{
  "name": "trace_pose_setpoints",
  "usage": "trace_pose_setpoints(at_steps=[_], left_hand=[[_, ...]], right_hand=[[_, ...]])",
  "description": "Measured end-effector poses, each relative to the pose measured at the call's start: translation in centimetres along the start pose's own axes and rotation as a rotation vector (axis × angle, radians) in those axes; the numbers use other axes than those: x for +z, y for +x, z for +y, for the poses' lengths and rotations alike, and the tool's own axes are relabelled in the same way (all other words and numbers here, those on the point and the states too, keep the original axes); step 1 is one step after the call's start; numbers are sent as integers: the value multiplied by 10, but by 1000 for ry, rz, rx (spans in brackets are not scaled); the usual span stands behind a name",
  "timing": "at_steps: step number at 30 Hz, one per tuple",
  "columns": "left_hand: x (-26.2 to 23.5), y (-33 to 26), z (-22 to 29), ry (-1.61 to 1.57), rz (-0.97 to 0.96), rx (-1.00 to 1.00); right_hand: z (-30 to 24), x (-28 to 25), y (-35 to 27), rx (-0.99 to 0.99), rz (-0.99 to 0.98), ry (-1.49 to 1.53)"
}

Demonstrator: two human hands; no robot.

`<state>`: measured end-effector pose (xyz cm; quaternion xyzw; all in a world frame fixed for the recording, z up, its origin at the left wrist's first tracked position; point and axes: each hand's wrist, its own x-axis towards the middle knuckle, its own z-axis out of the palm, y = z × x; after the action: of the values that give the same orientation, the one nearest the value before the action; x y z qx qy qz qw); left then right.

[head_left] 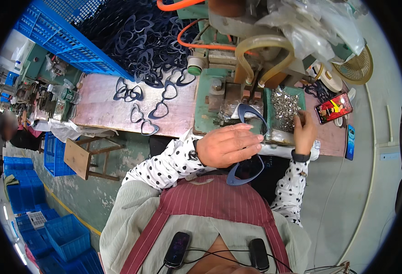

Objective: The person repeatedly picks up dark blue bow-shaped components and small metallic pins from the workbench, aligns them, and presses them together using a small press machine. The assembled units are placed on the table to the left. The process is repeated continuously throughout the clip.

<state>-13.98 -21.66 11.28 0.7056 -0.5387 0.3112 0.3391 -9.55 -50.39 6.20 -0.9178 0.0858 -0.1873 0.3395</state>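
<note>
Blue heart-shaped frame (249, 146) in left hand (228, 145), clear of machine (237, 68) edge.

White sleeves with black polka dots are worn down to both wrists. A dark band is fitted at the wrist of the right hand (305, 131) and another at the wrist of the left hand (228, 145). Below the hands, a maroon pinstriped apron is worn over a grey-green garment, with two small black devices and thin black cables clipped to the chest.

Left hand (228, 145) hides middle of dark blue frame (246, 176); tray parts (285, 107) too small.
</note>
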Motion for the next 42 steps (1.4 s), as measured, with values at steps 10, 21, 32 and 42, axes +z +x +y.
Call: trace_pose_setpoints(at_steps=[10,21,32,42], left_hand=[[-3,1,6,25,18,-21],[-54,-163,-50,1146,393,-1229],[-95,-258,-77,1129,290,-1387],[-107,-249,-81,1039,253,-1100]], right_hand=[[15,26,4,-274,62,-153],[8,25,-6,-98,155,123],[-45,25,-3,-174,138,354],[-117,-2,-19,-191,-83,645]])
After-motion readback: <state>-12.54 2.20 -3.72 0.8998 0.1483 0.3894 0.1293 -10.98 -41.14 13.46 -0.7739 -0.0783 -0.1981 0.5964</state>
